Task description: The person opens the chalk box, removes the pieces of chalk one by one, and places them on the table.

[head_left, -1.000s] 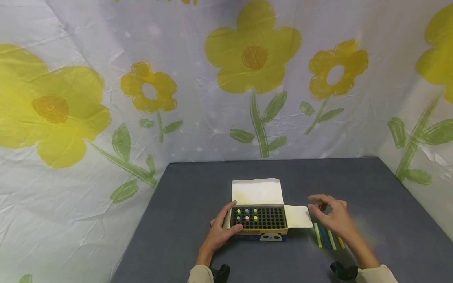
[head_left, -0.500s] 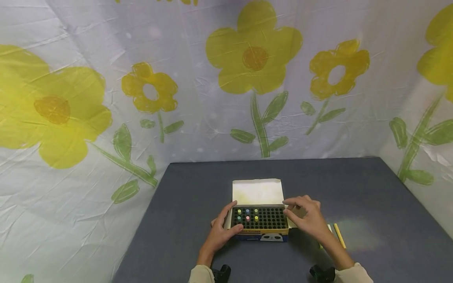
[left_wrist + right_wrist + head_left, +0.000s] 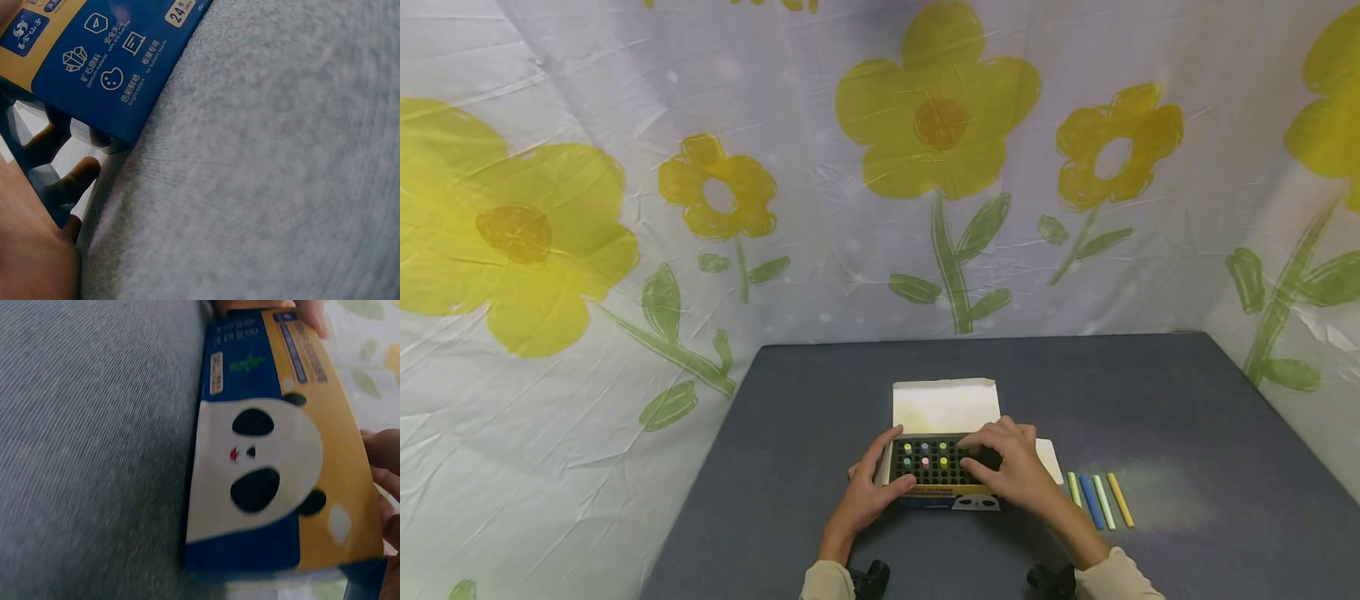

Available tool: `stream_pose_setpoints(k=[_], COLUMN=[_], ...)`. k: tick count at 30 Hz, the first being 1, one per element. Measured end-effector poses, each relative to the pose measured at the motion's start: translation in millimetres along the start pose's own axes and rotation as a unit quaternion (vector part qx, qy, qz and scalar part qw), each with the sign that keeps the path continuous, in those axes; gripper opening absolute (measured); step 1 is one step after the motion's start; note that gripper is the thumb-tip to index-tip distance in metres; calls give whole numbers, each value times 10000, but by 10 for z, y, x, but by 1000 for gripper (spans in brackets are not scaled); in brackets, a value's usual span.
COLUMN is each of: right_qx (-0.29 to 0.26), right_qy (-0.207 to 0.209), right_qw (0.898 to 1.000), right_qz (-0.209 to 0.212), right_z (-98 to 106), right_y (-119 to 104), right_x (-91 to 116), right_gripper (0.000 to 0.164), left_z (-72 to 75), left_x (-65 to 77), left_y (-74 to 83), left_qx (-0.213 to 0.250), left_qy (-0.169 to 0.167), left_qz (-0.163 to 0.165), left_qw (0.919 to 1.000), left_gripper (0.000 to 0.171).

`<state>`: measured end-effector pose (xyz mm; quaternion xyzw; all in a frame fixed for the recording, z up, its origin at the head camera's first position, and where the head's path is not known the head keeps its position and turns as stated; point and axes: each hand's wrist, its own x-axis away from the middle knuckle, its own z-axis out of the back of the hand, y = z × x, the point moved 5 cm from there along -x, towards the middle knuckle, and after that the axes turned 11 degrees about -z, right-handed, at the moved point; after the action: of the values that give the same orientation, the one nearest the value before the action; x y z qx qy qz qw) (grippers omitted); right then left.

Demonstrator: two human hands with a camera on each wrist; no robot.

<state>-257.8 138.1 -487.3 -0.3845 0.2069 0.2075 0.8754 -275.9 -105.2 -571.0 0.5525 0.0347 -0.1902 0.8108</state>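
Observation:
A chalk box (image 3: 940, 493) with a panda printed on its front stands on the table, lid up. Its black holed insert (image 3: 925, 476) has several coloured chalk ends showing at the left, among them a pink chalk (image 3: 926, 462) and a yellow chalk (image 3: 943, 463). My left hand (image 3: 859, 498) grips the box's left end, thumb at the front edge and index finger at the back. Above the insert's right half hovers my right hand (image 3: 1009, 460), thumb and index fingertips apart near the chalks. Nothing shows between them. In the right wrist view the box's panda side (image 3: 269, 456) is seen close.
To the right of the box lie a pale yellow-green chalk (image 3: 1074, 489), a blue chalk (image 3: 1091, 502), a pale green chalk (image 3: 1104, 502) and a yellow chalk (image 3: 1121, 500). The white side flap (image 3: 1048, 459) sticks out right. A flower-printed curtain (image 3: 820, 275) hangs behind the dark table (image 3: 745, 500).
My right hand has moved left, from above the loose chalks to over the box's insert, uncovering the chalks on the table. The left hand and box have stayed put.

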Motion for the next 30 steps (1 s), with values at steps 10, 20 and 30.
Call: stream_pose_setpoints(k=[10, 20, 30], right_qx=[622, 969, 792], right_qy=[-851, -1121, -947], right_qw=[9935, 9875, 9909], right_qz=[-426, -538, -536], right_z=[-166, -242, -265], right_y=[-75, -158, -141], right_x=[-60, -136, -131], right_gripper=[20, 16, 16], left_z=[-21, 2, -6], left_x=[-2, -11, -15], left_y=[-1, 4, -18], left_qx=[74, 59, 52], left_qy=[-58, -21, -65], left_qz=[-24, -23, 8], left_qw=[10000, 10000, 10000], left_gripper=[74, 74, 74])
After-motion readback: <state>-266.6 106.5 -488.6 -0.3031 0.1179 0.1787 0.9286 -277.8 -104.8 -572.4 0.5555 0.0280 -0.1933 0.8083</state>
